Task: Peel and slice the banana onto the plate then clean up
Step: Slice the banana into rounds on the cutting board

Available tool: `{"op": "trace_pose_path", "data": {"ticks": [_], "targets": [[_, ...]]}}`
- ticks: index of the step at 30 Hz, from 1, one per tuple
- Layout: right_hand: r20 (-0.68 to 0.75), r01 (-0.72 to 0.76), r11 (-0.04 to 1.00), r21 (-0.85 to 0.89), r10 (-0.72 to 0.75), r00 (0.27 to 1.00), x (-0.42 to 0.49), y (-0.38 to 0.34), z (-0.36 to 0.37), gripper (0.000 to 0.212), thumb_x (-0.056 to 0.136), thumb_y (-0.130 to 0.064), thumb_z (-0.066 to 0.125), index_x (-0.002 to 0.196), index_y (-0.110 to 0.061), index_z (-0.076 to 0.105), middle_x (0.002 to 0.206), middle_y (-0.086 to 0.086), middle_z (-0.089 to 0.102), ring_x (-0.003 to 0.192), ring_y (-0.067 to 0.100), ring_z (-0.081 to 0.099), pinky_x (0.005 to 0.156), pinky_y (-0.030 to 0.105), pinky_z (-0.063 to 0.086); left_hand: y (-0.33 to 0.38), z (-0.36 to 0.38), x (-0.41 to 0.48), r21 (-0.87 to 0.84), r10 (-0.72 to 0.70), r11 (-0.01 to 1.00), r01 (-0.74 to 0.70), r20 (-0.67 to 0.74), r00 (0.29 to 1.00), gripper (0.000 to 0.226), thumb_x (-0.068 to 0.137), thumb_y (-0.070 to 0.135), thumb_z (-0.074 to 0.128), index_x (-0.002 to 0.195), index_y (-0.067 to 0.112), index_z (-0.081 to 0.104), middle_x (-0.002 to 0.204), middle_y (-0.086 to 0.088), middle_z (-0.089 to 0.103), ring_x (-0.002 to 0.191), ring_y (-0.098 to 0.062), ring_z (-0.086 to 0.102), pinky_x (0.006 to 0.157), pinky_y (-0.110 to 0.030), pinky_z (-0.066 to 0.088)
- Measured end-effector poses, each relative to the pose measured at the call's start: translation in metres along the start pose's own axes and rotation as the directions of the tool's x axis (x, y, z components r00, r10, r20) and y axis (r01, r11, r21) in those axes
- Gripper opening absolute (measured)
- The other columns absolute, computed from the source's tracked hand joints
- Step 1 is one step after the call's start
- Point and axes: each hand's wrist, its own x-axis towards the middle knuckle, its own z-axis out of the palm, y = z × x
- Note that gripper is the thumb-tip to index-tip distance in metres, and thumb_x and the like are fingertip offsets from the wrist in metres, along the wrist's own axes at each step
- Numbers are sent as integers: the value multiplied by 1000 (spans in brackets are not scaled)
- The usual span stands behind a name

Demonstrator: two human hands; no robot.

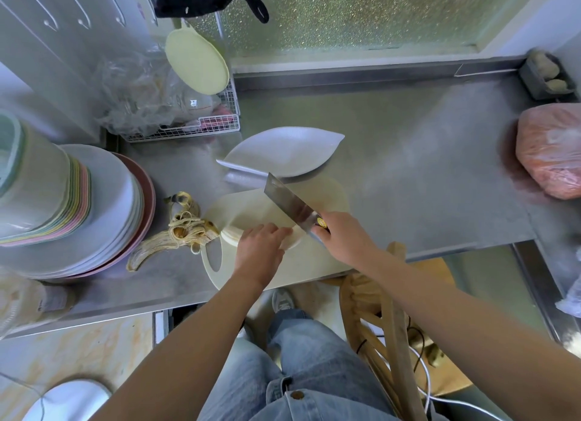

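packet label (195,102) in white wire basket (188,131) too blurred to read. at steel counter (408,169) front edge, left hand (261,247) curls round pale peeled banana (292,240); right hand (341,235) grips broad steel cleaver (289,203).

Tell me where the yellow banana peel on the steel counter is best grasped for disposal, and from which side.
Probably pinch the yellow banana peel at its bunched middle, where the strips cross, coming straight from above. It lies flat and splayed on the steel counter, so gripping one end would leave strips dangling. The left hand, now holding the pale peeled banana, is nearer.
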Motion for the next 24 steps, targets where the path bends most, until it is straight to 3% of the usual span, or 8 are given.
{"op": "trace_pose_path", "data": {"ticks": [4, 6, 9, 12, 15, 20, 24], "targets": [[-22, -20, 1000, -5, 20, 1000, -2, -1, -1, 19, 97, -25, 46, 85, -11, 46, 91, 17, 60, 87, 34, 55, 66, 30, 28, -1, 0, -2, -29, -14, 999, 13, -40, 999, 43, 83, 21, 60, 125, 29, 57, 110, 2, 62, 103, -23, 57, 89, -33, 40], [-33, -26, 1000, 7, 26, 999, 0, 1, 2, 22, 97, -26, 46, 81, -10, 48, 85, 14, 59, 85, 34, 53, 66, 30, 28, -3, -1, -4, -46, -37, 998, 33, -93, 995, 42, 79, 19, 65, 121, 24, 60, 105, -1, 64, 96, -26, 59, 84, -36, 43], [2, -29, 1000, 11, 29, 1000, 0, 2, 9, 32, 98, -25, 45, 69, -18, 32, 66, -2, 38, 74, 25, 41, 65, 31, 25, -7, 0, -4, -88, -96, 993, 79, -211, 973, 42, 69, 14, 73, 110, 16, 63, 94, -7, 64, 83, -30, 61, 73, -38, 48], [23, 0, 1000, 12, 0, 1000, -3, 2, 21, 21, 99, -28, 43, 82, -16, 38, 68, -4, 35, 74, 20, 40, 66, 30, 26, -9, -1, -2, -104, -114, 991, 90, -261, 959, 42, 66, 11, 73, 107, 12, 62, 91, -10, 63, 79, -32, 60, 69, -40, 50], [2, -22, 999, 43, 22, 1000, -3, 4, 27, 17, 100, -28, 43, 91, -14, 48, 73, -3, 38, 75, 18, 39, 67, 28, 26, -9, 0, -2, -92, -98, 993, 77, -255, 962, 43, 66, 11, 74, 107, 13, 61, 90, -9, 62, 79, -31, 59, 69, -40, 49], [-60, -111, 993, 27, 112, 992, 4, 17, 12, 26, 99, -26, 44, 77, -14, 36, 72, -1, 42, 72, 21, 42, 65, 30, 28, -4, -1, 0, -71, -96, 994, 84, -180, 979, 42, 72, 15, 71, 113, 16, 60, 100, -8, 62, 87, -29, 58, 80, -40, 45], [-40, -46, 997, 69, 49, 998, 1, 16, 3, 41, 97, -24, 48, 62, -23, 26, 60, -7, 31, 66, 21, 38, 61, 28, 23, 2, -1, 7, -39, -26, 999, 21, -130, 991, 41, 75, 13, 67, 116, 19, 60, 103, -5, 62, 94, -29, 58, 85, -40, 43]]}}
